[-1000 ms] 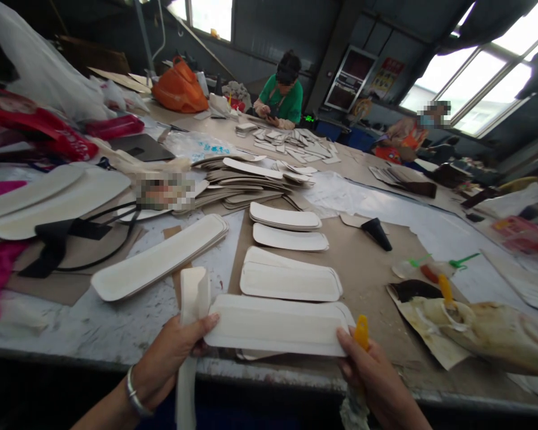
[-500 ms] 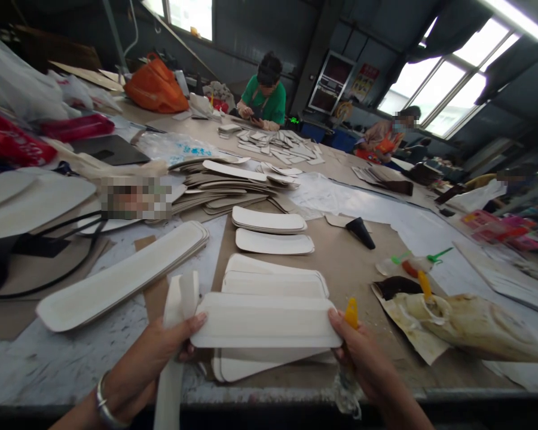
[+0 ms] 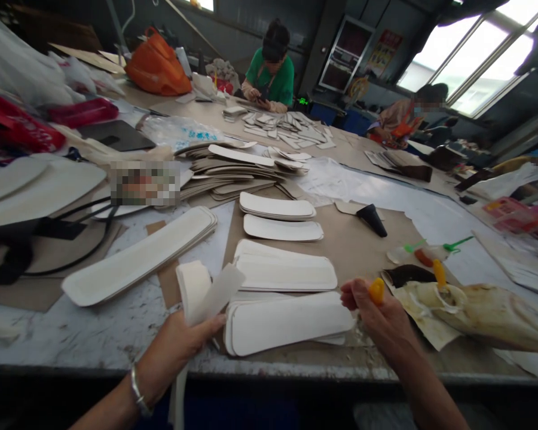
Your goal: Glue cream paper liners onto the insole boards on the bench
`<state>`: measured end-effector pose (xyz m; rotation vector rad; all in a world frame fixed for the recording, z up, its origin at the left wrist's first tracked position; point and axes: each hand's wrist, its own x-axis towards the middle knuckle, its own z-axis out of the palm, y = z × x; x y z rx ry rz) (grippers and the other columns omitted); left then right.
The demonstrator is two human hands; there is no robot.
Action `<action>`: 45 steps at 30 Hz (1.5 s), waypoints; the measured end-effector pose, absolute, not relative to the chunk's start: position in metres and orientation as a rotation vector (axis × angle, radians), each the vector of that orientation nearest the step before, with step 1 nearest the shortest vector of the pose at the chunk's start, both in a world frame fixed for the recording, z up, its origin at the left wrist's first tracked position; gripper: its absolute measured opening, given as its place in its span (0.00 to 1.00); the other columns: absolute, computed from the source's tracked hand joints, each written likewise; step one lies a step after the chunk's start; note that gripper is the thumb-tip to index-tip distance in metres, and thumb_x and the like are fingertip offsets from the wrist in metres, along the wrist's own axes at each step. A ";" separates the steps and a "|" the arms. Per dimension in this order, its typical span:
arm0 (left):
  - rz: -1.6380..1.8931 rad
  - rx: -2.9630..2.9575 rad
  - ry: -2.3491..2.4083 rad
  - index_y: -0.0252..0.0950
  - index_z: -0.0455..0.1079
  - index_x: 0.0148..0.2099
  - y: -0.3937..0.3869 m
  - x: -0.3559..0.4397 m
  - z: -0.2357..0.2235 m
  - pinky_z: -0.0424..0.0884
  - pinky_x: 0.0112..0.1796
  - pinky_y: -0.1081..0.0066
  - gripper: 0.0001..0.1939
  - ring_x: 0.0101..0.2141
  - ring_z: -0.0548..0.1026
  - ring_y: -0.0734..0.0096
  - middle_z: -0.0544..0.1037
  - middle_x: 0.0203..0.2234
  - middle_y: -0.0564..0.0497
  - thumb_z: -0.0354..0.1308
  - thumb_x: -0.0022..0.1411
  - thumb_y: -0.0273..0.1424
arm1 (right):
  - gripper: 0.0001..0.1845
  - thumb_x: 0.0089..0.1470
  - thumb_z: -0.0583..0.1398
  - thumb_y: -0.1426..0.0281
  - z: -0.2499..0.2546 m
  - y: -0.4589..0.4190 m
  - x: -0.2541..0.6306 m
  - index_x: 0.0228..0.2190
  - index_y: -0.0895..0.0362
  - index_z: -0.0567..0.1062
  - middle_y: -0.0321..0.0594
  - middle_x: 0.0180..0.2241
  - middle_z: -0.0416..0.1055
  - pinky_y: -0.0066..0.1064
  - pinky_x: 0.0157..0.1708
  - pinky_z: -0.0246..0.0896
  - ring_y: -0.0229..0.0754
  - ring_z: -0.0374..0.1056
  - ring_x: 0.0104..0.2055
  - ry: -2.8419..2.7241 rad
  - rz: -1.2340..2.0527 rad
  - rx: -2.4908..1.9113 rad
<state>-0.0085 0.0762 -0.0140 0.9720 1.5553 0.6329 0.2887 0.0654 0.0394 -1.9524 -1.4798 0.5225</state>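
My left hand [image 3: 186,340] is closed around white strips [image 3: 195,289], whose upper ends stick up above the fingers and whose tail hangs below the wrist. Its thumb tip is at the left edge of the near stack of white rounded panels [image 3: 291,325]; contact is unclear. Behind that lies another stack of white panels [image 3: 287,272]. My right hand [image 3: 383,316] is closed with a yellow-handled tool [image 3: 376,291] in it; the handle's tip shows above the fingers, while the working end is hidden. Its fingertips are just beyond the near stack's right end.
Smaller panel stacks [image 3: 280,227] and a long panel pile [image 3: 143,257] lie farther back. At right are a stained plastic bottle [image 3: 493,310] with a yellow stick in its opening, and a black cone [image 3: 372,219]. A person in green [image 3: 271,71] sits across the table.
The panel held between both hands has been let go, apparently onto the rear stack. My hands have moved apart, exposing the near stack. The view has shifted slightly.
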 end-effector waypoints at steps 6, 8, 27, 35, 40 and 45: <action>0.554 1.150 1.567 0.34 0.70 0.24 0.069 0.001 -0.025 0.64 0.26 0.71 0.11 0.25 0.71 0.63 0.73 0.18 0.53 0.59 0.41 0.38 | 0.31 0.54 0.45 0.45 0.045 0.035 0.226 0.26 0.57 0.73 0.41 0.26 0.70 0.26 0.20 0.59 0.37 0.63 0.23 -1.316 0.810 -1.666; 0.558 1.103 1.537 0.34 0.69 0.23 0.070 0.004 -0.025 0.64 0.25 0.72 0.07 0.24 0.71 0.66 0.72 0.16 0.54 0.59 0.42 0.34 | 0.31 0.53 0.47 0.45 0.037 0.034 0.211 0.24 0.57 0.72 0.39 0.23 0.68 0.26 0.19 0.59 0.36 0.62 0.20 -1.224 0.931 -1.561; 0.589 0.864 1.378 0.35 0.61 0.17 0.070 0.002 -0.033 0.53 0.13 0.76 0.16 0.09 0.57 0.78 0.61 0.04 0.57 0.55 0.44 0.42 | 0.17 0.45 0.63 0.56 -0.004 0.036 0.180 0.29 0.57 0.70 0.37 0.22 0.70 0.30 0.28 0.62 0.42 0.67 0.26 -1.089 1.013 -1.587; 0.582 0.876 1.419 0.34 0.63 0.16 0.070 0.002 -0.033 0.53 0.13 0.75 0.11 0.08 0.56 0.78 0.61 0.03 0.57 0.56 0.39 0.36 | 0.17 0.44 0.63 0.55 -0.008 0.033 0.180 0.28 0.57 0.70 0.37 0.23 0.71 0.31 0.27 0.63 0.43 0.68 0.26 -1.077 1.023 -1.598; 0.606 0.860 1.438 0.34 0.63 0.15 0.068 0.003 -0.032 0.53 0.13 0.75 0.12 0.08 0.57 0.78 0.61 0.03 0.57 0.56 0.37 0.38 | 0.19 0.45 0.61 0.53 -0.010 0.029 0.203 0.28 0.56 0.70 0.37 0.23 0.70 0.31 0.27 0.61 0.44 0.68 0.27 -1.195 0.856 -1.768; 0.613 0.851 1.460 0.34 0.64 0.15 0.066 0.004 -0.027 0.54 0.14 0.74 0.14 0.09 0.58 0.77 0.62 0.04 0.56 0.58 0.35 0.41 | 0.15 0.48 0.58 0.55 -0.003 0.021 0.231 0.27 0.54 0.70 0.37 0.24 0.70 0.33 0.31 0.60 0.44 0.67 0.27 -1.312 0.452 -1.905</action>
